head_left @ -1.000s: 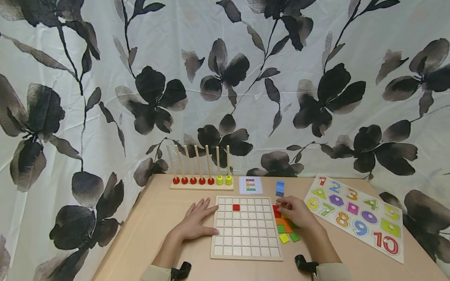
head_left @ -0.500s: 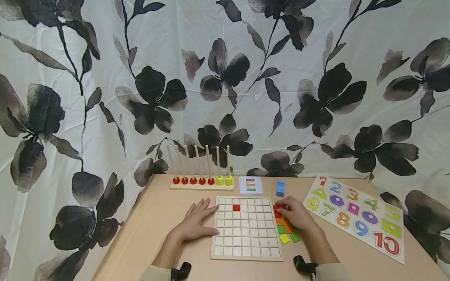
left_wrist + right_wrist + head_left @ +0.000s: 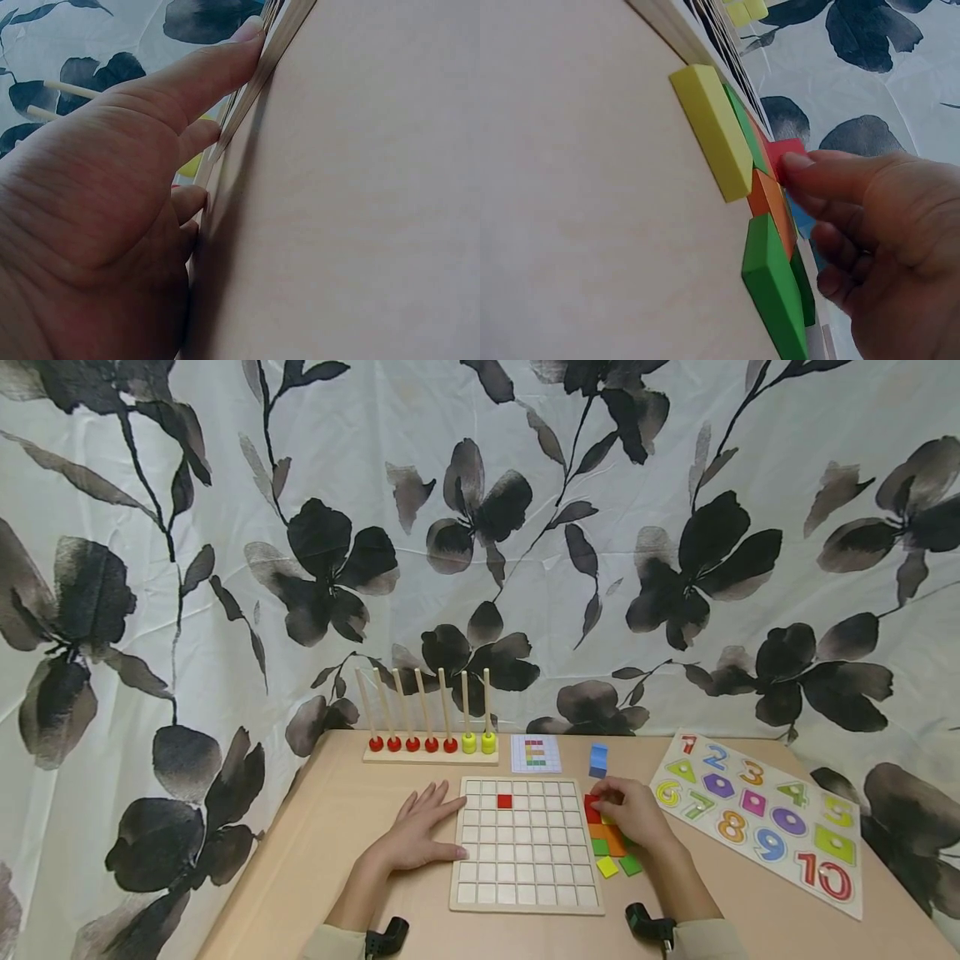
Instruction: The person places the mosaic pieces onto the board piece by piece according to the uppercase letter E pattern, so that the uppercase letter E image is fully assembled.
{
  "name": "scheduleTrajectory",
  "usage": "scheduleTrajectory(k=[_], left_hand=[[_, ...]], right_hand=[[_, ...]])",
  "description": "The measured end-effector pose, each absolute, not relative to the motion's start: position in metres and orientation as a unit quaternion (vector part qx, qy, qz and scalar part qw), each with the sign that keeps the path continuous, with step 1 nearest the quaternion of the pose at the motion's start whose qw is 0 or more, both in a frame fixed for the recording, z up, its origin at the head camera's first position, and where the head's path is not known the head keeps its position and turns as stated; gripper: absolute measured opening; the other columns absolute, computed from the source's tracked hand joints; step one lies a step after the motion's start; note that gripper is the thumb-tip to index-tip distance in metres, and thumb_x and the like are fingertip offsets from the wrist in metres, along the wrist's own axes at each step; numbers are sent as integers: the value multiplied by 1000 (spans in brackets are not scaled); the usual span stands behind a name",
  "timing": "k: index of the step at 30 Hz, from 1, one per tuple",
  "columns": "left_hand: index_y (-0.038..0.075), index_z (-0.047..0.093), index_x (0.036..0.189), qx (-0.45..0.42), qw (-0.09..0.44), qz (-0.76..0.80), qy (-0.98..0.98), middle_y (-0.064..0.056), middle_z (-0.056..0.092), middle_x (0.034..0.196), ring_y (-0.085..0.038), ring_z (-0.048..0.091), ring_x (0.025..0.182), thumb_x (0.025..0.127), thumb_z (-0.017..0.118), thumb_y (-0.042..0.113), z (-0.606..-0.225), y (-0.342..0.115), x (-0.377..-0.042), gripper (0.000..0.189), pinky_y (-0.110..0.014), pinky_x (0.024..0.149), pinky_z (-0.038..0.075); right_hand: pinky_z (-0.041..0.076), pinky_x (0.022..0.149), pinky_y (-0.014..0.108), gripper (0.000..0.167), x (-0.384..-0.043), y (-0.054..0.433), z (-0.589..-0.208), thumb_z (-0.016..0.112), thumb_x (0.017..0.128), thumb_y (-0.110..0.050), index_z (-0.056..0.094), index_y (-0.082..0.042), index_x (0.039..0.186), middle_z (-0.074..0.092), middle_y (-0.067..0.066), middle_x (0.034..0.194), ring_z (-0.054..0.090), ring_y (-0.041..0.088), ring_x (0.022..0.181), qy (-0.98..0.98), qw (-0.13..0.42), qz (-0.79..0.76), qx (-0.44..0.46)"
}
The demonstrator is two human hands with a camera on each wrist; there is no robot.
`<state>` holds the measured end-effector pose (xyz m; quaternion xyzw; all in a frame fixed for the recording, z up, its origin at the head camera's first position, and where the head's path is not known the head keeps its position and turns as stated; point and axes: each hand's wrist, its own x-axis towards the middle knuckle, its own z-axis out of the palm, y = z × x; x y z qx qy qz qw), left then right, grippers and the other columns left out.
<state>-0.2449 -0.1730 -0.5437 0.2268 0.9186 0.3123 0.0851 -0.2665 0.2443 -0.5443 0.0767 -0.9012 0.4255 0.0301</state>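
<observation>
My left hand [image 3: 416,831] lies with spread fingers at the left edge of the white gridded board [image 3: 525,850], its thumb and index fingertip touching the frame. In the left wrist view the thumb [image 3: 217,67] rests against the board's wooden edge. One red tile [image 3: 504,802] sits in a cell in the second row. Right of the board, my right hand [image 3: 637,814] pinches a red square tile [image 3: 786,148] between thumb and fingers, over the pile of coloured tiles. Orange tiles [image 3: 615,839], green tiles [image 3: 599,847] and a yellow tile [image 3: 607,867] lie below it, partly hidden by the hand.
Behind the board stand a peg rack with red and yellow beads [image 3: 431,752], a small pattern card [image 3: 536,754] and blue blocks [image 3: 597,760]. A number-and-shape puzzle board [image 3: 757,822] lies at the right. A floral curtain [image 3: 480,543] hangs behind the table [image 3: 300,860].
The right hand's fingertips have shifted slightly at the red tile, and more of its red face shows now. My left hand keeps its place on the board's edge.
</observation>
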Motion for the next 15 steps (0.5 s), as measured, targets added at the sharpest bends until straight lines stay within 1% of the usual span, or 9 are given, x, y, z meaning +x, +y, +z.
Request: scheduleTrajectory(k=[3,7,9,12,15], left_hand=[[26,48,157,226,84,312,919,-17,17,174,-39,6,163,83,79,60,-543,-173,-245,87,-63,129,-3],[26,48,157,225,84,313,919,-17,17,174,-40,6,163,83,79,59,-543,-173,-245,87,-63,129,-3],[25,49,157,225,83,313,919,-17,17,174,-40,6,163,83,80,59,-543,-173,-245,87,-63,129,-3],[25,49,157,225,82,313,919,-18,17,174,-40,6,163,83,80,58,-542,-173,-244,87,-63,129,-3],[25,49,157,226,82,314,919,-18,17,173,-40,6,162,83,80,58,-542,-172,-244,87,-63,129,-3]], right_hand=[[50,69,20,11,-266,244,-542,75,95,-8,77,-16,102,69,0,90,57,22,84,-895,44,437,76],[54,78,16,12,-266,242,-538,72,98,-9,77,-16,107,73,3,103,61,23,93,-884,52,460,69],[54,81,15,14,-265,241,-535,70,99,-9,76,-16,110,73,4,109,62,24,97,-879,49,471,59],[56,81,16,16,-264,240,-530,68,101,-10,76,-16,114,70,8,115,61,26,99,-869,41,491,38],[60,80,19,17,-263,238,-525,68,101,-12,75,-15,117,67,11,116,62,27,96,-853,34,520,21]])
